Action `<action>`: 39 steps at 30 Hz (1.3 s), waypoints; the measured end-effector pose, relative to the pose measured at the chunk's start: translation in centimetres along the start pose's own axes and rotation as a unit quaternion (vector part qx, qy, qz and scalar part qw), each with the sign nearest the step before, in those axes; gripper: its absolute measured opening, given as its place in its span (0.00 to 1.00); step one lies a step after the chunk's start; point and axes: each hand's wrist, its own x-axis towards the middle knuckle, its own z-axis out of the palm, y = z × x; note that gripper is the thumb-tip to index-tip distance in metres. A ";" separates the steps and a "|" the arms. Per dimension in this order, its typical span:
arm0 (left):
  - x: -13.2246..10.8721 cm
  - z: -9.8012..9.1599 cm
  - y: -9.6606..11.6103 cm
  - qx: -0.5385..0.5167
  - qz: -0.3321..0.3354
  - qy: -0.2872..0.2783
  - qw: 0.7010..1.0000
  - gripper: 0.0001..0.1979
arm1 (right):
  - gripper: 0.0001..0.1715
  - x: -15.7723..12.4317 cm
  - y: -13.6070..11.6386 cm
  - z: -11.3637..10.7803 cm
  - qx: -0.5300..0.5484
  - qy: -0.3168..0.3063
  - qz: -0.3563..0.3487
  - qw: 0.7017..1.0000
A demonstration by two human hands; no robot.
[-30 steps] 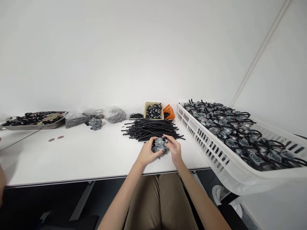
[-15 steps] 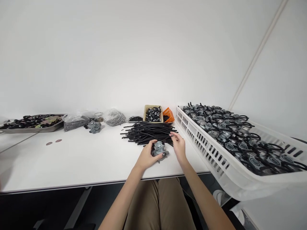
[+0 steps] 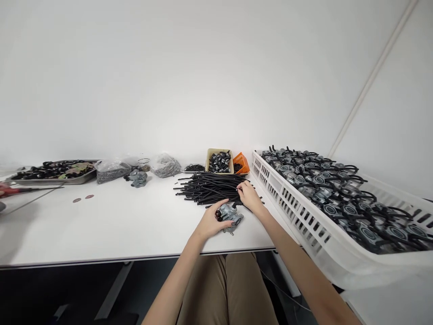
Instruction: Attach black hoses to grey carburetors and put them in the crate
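Nearest, the left hand (image 3: 210,222) is curled shut round a small grey metal part (image 3: 230,215), holding it down on the table (image 3: 118,225), probably to steady it. Just beyond that grip and to its right, the right hand (image 3: 249,197) lies on the pile of black tubes (image 3: 209,186), fingertips bent among them; whether they pinch one I cannot tell. Farther right, a white crate (image 3: 297,211) of like parts stands within reach.

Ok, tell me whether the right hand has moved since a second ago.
Yes. The right hand left the carburetor, which the left hand holds, and went forward to the pile of black hoses.
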 end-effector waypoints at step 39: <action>0.7 -0.4 -1.2 -0.138 -0.144 0.282 0.938 0.15 | 0.24 -7.6 -5.4 0.3 0.433 0.018 0.179 0.883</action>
